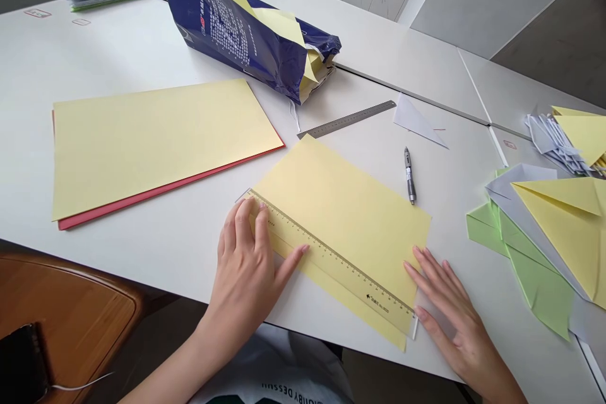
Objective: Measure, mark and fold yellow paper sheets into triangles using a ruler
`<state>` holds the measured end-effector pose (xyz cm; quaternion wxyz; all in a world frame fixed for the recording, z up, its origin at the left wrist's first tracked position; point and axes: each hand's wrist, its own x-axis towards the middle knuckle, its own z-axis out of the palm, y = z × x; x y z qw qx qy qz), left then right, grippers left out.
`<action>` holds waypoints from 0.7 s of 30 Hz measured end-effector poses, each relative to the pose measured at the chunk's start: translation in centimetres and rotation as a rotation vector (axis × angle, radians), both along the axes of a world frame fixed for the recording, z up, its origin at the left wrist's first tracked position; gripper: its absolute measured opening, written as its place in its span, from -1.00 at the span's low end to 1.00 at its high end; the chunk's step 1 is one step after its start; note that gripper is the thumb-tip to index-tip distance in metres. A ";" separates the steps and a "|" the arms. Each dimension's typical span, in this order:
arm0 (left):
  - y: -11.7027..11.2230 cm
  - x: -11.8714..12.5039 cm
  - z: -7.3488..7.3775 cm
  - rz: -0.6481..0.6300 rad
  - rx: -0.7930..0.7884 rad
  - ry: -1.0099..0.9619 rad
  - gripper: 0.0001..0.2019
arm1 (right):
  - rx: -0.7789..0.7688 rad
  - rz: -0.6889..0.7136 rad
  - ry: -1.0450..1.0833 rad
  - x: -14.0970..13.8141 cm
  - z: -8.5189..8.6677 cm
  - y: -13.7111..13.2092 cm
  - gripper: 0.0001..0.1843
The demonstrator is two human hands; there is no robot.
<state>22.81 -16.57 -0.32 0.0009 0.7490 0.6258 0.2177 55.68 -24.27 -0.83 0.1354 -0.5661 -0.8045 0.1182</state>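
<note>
Paper sheet (pixel 360 202) is light and slippery, best pinned along the clear ruler (pixel 331 257); left hand (pixel 243 259) and right hand (pixel 449 309) press down, spread.

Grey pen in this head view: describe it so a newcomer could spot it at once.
On the white table, find the yellow sheet under the clear plastic ruler. Beside the sheet's far edge lies a grey pen, the only pen in view, just below a white paper triangle.

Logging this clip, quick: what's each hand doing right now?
Left hand: open, fingers spread, pressing a clear plastic ruler onto a yellow paper sheet; not gripping.
Right hand: open, flat beside the ruler's end, holding nothing.
</note>
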 end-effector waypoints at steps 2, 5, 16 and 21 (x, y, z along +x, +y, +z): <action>0.0 0.0 0.0 -0.003 0.001 0.004 -0.31 | 0.002 0.000 0.003 -0.1 0.1 0.1 -0.39; 0.1 0.0 0.0 -0.003 0.005 0.018 -0.29 | -0.002 0.000 -0.002 -0.2 0.1 0.1 -0.38; 0.3 0.1 0.1 0.002 0.003 0.063 -0.26 | -0.004 0.008 0.010 -0.1 0.1 0.1 -0.39; 0.3 0.1 0.2 -0.002 -0.005 0.074 -0.24 | -0.003 -0.001 0.018 -0.2 0.2 0.2 -0.40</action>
